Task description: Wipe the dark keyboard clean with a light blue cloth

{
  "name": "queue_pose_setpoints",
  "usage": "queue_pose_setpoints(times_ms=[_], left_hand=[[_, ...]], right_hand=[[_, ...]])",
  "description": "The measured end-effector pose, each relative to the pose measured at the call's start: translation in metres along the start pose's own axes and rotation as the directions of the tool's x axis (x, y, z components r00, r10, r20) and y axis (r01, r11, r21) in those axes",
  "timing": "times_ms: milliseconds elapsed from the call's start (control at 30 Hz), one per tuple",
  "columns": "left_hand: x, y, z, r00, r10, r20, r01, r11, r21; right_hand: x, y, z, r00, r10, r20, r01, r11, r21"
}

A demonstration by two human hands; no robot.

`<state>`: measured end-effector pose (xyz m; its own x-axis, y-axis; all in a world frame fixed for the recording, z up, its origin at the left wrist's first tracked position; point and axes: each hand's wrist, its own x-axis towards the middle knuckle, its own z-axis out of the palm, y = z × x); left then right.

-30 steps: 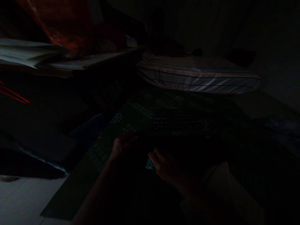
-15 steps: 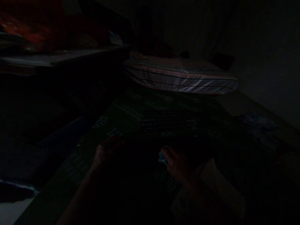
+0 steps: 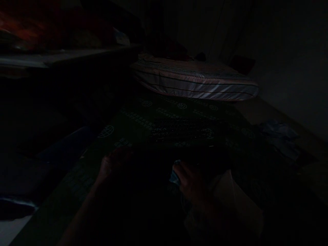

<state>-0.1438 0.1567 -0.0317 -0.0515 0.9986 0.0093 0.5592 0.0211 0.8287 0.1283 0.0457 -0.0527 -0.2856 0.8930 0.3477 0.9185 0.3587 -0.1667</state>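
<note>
The room is very dark. My left hand point(image 3: 112, 167) rests low on a dark green printed mat point(image 3: 143, 119) spread on the floor; its fingers are too dim to read. My right hand point(image 3: 191, 182) is closed around a small pale blue thing point(image 3: 174, 177), cloth-like, that I cannot name. Both hands sit over a very dark patch of the mat in front of me. A pale sleeve or cloth point(image 3: 230, 201) lies along my right forearm.
A striped mattress point(image 3: 194, 83) lies on the floor beyond the mat. A low shelf or table edge point(image 3: 64, 56) with red and pale items stands at the left. Crumpled bluish cloth point(image 3: 279, 135) lies at the right. Pale floor point(image 3: 7, 232) shows bottom left.
The view has swung rightwards, so the shelf and mattress slid left. My right hand moved right with the pale blue thing in it; my left hand drifted left and down.
</note>
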Motion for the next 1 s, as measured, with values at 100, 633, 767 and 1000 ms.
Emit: queue_pose_setpoints(times_ms=[100,633,767,1000], left_hand=[[-0.001,0.003,0.001,0.999,-0.031,-0.01,0.031,0.999,-0.017],[0.006,-0.021,0.006,0.999,0.024,-0.026,-0.024,0.999,0.033],[0.0,-0.008,0.002,0.999,0.038,-0.001,-0.038,0.999,0.014],[-0.011,0.017,-0.018,0.995,0.092,-0.045,-0.085,0.988,0.13]], right_hand=[[-0.008,0.006,0.002,1.0,0.006,-0.015,-0.006,1.0,0.017],[-0.018,-0.008,0.002,0.97,0.079,-0.23,0.093,0.753,0.651],[-0.027,-0.002,-0.012,0.948,0.175,-0.267,0.073,0.696,0.714],[-0.032,0.006,-0.033,0.887,0.355,-0.296,0.009,0.627,0.779]])
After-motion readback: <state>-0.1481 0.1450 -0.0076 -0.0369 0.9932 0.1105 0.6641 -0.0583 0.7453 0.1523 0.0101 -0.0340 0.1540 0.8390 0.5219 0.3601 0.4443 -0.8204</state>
